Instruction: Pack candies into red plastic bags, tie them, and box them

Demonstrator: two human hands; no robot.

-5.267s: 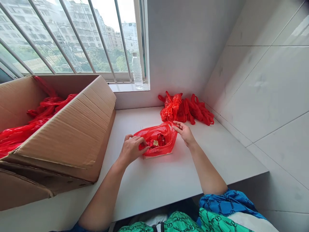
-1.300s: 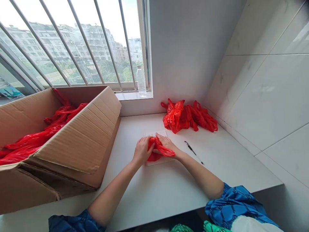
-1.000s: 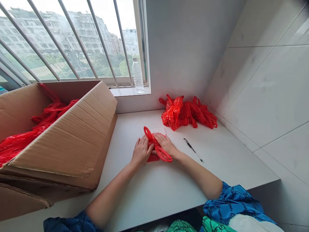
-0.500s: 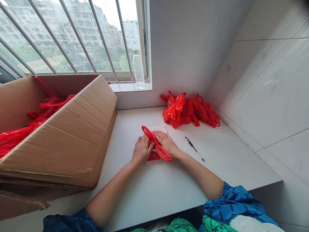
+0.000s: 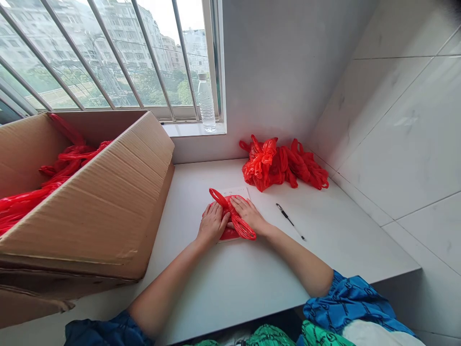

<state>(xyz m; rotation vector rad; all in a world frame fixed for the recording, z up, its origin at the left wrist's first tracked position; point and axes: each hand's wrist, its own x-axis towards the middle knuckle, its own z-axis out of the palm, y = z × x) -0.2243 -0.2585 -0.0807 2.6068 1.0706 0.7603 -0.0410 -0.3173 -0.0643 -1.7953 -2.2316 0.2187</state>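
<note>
A red plastic bag (image 5: 244, 226), gathered or tied in its middle, lies in front of me on the white table. One handle loop sticks up to the far left, and another lies toward the near right. My left hand (image 5: 211, 224) presses flat on its left side, fingers stretched out. On the other side my right hand (image 5: 249, 213) rests flat with its fingers spread over the bag. Beneath the bag lies a sheet or pad of white paper (image 5: 242, 192); most of it is covered. To the right of my right hand is a pen (image 5: 286, 217).
A big cardboard box (image 5: 108, 192) stands at the left, holding red plastic bags (image 5: 68, 168). Against the back wall sits a pile of red bags (image 5: 268, 166). A clear water bottle (image 5: 206, 103) stands on the sill of the barred window. A tiled wall (image 5: 406, 125) bounds the right side.
The upper handle loop has shifted very slightly left. Both hands stay in place, pressed on the bag.
</note>
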